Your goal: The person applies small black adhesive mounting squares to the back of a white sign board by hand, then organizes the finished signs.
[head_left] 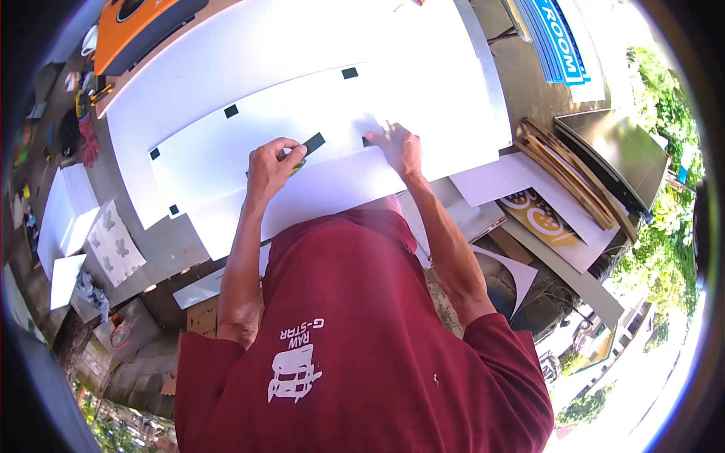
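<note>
Between the thumb and fingers of my left hand (273, 164) is a dark green strip (314, 143), its free end pointing right. Something yellow-green shows under that hand. My right hand (398, 148) is at the right, a fingertip touching a small dark square (367, 141) on a long white panel (279, 113); its other fingers are partly washed out by glare. More dark squares sit along the panel, at its upper edge (350, 73), further left (231, 111), at the left end (155, 153) and at the lower left corner (174, 209).
A larger white sheet (423, 38) lies under the panel. An orange machine (143, 30) stands at the upper left. Blue lettered signs (560, 45) are at the upper right, wooden strips (570, 177) and a dark panel (615, 155) at the right. Patterned paper (115, 243) lies lower left.
</note>
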The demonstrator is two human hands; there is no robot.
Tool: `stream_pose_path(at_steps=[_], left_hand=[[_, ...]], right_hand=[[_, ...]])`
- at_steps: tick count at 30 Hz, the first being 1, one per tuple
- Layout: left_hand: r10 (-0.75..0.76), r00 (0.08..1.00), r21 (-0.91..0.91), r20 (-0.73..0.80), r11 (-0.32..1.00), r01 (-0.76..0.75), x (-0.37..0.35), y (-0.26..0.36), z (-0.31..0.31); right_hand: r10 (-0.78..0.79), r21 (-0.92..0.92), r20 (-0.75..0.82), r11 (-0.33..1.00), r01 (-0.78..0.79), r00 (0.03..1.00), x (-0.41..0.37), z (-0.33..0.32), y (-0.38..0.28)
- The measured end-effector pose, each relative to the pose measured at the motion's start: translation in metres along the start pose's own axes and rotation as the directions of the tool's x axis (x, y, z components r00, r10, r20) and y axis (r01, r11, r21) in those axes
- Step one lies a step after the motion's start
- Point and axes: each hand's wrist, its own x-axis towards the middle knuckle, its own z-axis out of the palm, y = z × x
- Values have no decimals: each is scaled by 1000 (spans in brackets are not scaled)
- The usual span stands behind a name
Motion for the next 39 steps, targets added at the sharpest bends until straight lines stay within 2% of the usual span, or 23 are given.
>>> stream_pose_path(at_steps=[1,2,3,4,6,11,16,18,20,23,25,28,30,31,34,35,37,39], left_hand=[[30,1000,6,-1,1000,-30,4,5,5],[55,998,14,-1,998,-55,6,10,11],[33,999,53,27,998,-34,10,23,16],[61,998,53,25,997,-62,15,34,24],[134,991,48,28,990,-136,32,56,45],[138,983,84,117,985,-148,70,117,97],[199,970,143,137,965,-219,103,146,151],[206,969,156,140,961,-227,113,159,168],[96,982,207,164,970,-129,123,169,185],[-68,985,334,156,943,12,139,193,214],[-162,976,391,144,916,94,150,214,229],[-76,995,449,59,892,42,168,223,247],[-26,994,332,108,943,-12,177,225,248],[4,992,270,129,962,-39,181,228,247],[-143,960,202,242,975,94,191,244,245],[-93,975,242,200,969,43,194,244,248],[13,993,327,120,944,-51,200,246,255],[-12,995,417,101,909,-32,207,250,262]], right_hand=[[103,290,86,949,-124,991,7,-14,3],[179,537,207,801,-264,962,13,-26,6],[104,654,227,721,-230,968,16,-42,1],[36,679,232,710,-188,972,22,-55,-3],[-11,584,301,793,-175,954,31,-81,-9],[-63,574,354,803,-163,933,63,-121,5],[-43,615,346,765,-192,937,94,-156,37],[-29,613,312,769,-178,950,107,-165,53],[-22,599,278,785,-155,960,117,-169,74],[34,412,106,908,-75,994,127,-179,84],[75,402,53,911,-91,996,141,-183,98],[118,393,-49,915,-89,992,163,-188,116],[133,469,-66,879,-87,989,175,-193,126],[131,404,-49,909,-101,990,182,-195,131],[206,407,-70,899,-160,976,197,-198,133],[185,389,-87,911,-138,979,204,-195,140],[238,311,-77,929,-203,968,208,-201,130],[259,250,-89,941,-230,962,212,-202,125]])
